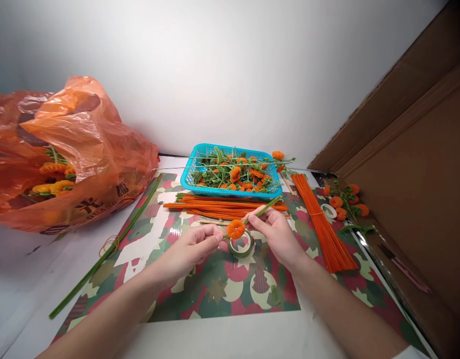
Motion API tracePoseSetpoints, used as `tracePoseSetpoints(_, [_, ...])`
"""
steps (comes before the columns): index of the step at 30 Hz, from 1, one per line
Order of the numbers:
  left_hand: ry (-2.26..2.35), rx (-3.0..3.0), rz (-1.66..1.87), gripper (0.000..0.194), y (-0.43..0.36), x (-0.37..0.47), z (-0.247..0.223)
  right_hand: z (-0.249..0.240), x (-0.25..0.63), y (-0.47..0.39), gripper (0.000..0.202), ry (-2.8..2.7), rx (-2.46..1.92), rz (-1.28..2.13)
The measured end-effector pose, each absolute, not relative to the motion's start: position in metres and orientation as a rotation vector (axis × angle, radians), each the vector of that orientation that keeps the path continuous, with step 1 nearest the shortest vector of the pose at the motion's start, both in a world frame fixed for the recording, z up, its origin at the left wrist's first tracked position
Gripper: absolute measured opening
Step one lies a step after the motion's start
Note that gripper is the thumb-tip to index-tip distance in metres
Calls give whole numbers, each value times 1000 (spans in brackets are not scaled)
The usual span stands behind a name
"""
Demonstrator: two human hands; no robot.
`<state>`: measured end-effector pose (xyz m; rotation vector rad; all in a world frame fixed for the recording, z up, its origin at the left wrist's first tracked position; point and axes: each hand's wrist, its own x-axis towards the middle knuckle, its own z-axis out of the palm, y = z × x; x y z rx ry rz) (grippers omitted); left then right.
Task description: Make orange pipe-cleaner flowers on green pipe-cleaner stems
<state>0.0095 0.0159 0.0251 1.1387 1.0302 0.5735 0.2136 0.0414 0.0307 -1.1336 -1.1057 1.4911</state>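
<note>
Mat [215,294]: lying under hands;
L hand [200,244]: pinching green tip [226,237];
R hand [274,229]: pinching green stem [271,203];
Orange ring [233,230]: sitting betw. hands, prob. part-done;
Basket [200,189] beyond: holding formed pcs [235,173];
Orange bundle [321,224], R of hands: looking unused.

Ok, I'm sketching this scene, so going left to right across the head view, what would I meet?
Orange plastic bag, left hand, orange flower, right hand, banded bundle of orange stems, pink-handled tool.
</note>
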Motion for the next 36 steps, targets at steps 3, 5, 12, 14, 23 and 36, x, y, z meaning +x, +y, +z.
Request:
tracePoseSetpoints(3, [1035,1173,578,33,16,10,20,27,213,40,33,-1116,-1145,1542])
tracePoseSetpoints(5, [1036,1218,578,34,16,12,20,26,213,40,32,-1145,-1142,1577])
tracePoseSetpoints(12, [980,1245,501,32,12,19,25,31,208,34,26,-1348,-1111,1572])
tracePoseSetpoints(14, [992,1256,490,32,11,19,25,30,206,32,26,-1394,-1103,1558])
tracePoseSetpoints(23, [1025,1294,563,31,13,19,23,16,201,27,21,-1422,-998,1591])
tracePoseSetpoints(36, [1116,1309,604,33,13,18,29,37,210,35,28,-1413,-1158,1511])
